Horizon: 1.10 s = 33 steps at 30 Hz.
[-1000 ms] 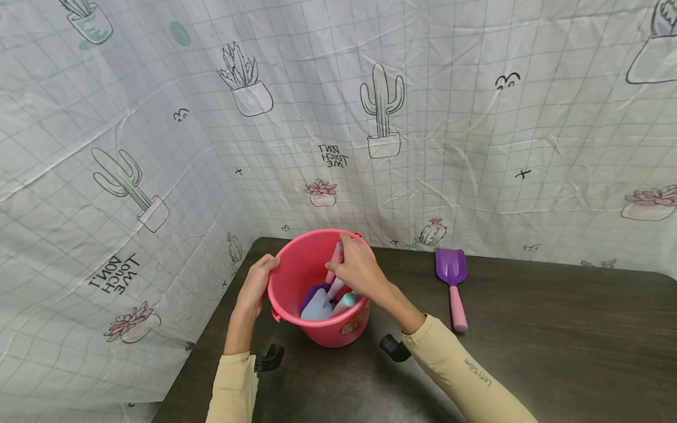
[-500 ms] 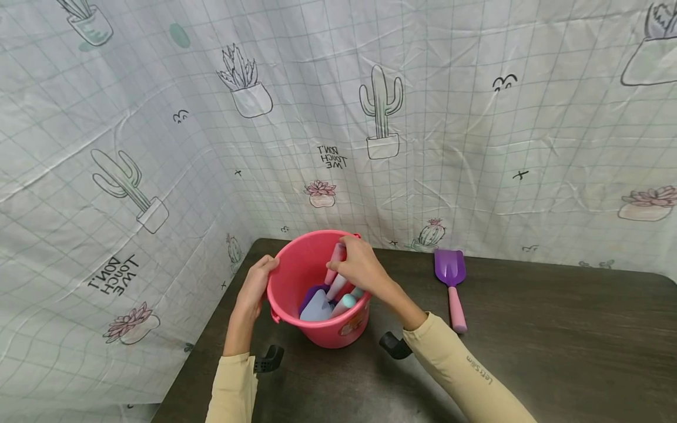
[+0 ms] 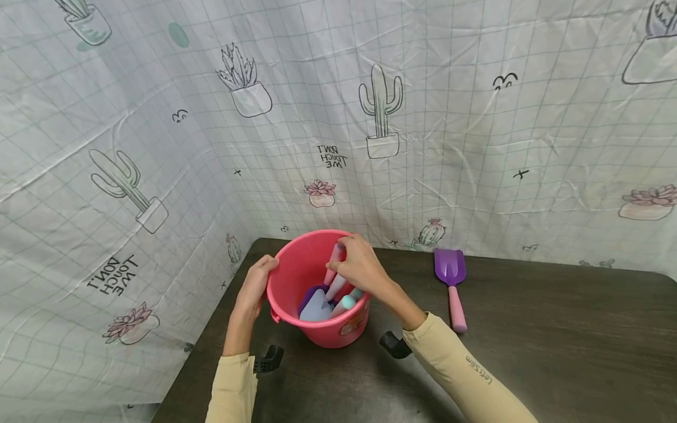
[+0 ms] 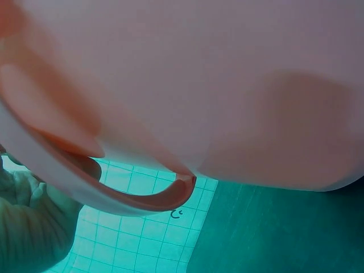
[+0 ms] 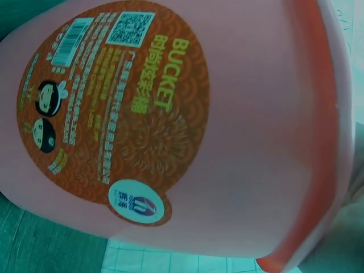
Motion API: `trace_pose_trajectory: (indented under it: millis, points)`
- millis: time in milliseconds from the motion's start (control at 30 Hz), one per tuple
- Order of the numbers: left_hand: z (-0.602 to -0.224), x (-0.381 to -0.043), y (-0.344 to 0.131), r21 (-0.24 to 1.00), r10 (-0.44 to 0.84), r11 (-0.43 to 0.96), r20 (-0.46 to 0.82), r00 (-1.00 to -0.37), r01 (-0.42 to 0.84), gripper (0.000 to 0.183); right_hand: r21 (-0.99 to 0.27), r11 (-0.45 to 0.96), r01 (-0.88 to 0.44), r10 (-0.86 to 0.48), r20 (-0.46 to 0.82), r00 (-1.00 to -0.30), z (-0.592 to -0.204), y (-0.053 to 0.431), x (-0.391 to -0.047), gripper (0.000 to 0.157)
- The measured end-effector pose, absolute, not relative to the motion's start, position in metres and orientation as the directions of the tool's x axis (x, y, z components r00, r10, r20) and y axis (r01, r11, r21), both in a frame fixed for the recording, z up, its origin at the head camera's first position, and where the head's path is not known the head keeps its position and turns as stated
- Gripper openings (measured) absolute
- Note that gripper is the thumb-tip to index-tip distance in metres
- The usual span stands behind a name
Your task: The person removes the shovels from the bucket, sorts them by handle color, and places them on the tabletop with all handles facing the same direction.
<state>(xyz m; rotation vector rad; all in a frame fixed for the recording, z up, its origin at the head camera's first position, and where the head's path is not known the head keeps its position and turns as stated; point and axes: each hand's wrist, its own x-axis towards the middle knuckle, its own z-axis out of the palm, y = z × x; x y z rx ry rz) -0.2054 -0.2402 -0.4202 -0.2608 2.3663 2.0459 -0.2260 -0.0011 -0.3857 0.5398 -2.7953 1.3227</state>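
Right hand (image 3: 362, 267) has a pink handle (image 3: 335, 258) pinched inside the pink bucket (image 3: 330, 333), just below center frame. Left hand (image 3: 255, 282) grips the bucket's left edge, probably to steady it while the other's in there. Purple shovel (image 3: 451, 267) lies lower right, apart from both, so it's likely out of the way.

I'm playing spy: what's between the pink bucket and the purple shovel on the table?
In the head view, the right wrist comes first, beside the bucket; then bare tabletop reaches to the purple shovel.
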Motion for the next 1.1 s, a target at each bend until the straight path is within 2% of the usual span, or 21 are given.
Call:
trace_pose_trajectory:
  millis: [167,433,600,867,1100]
  points:
    - [-0.4193,-0.2057,-0.2404,0.982,-0.126,0.138,-0.110,-0.986,-0.128,0.023,-0.773,0.562,-0.293,-0.316,0.126,-0.940,-0.3842,-0.0011,-0.2273,0.056]
    - [-0.4201,-0.2069,-0.2404,0.983,-0.127,0.136,-0.106,-0.986,-0.124,0.023,-0.797,0.504,-0.332,-0.308,0.193,-0.932,-0.3854,0.0011,-0.2278,0.042]
    - [-0.4187,-0.2063,-0.2396,0.983,-0.132,0.134,-0.106,-0.986,-0.124,0.023,-0.811,0.475,-0.342,-0.289,0.223,-0.931,-0.3863,0.0021,-0.2288,0.039]
    - [-0.4181,-0.2060,-0.2394,0.984,-0.124,0.126,-0.110,-0.986,-0.125,0.023,-0.855,0.439,-0.276,-0.238,0.186,-0.953,-0.3874,0.0018,-0.2307,0.048]
    - [-0.4200,-0.2071,-0.2401,0.984,-0.128,0.129,-0.103,-0.986,-0.119,0.024,-0.841,0.470,-0.268,-0.229,0.176,-0.957,-0.3872,0.0019,-0.2318,0.037]
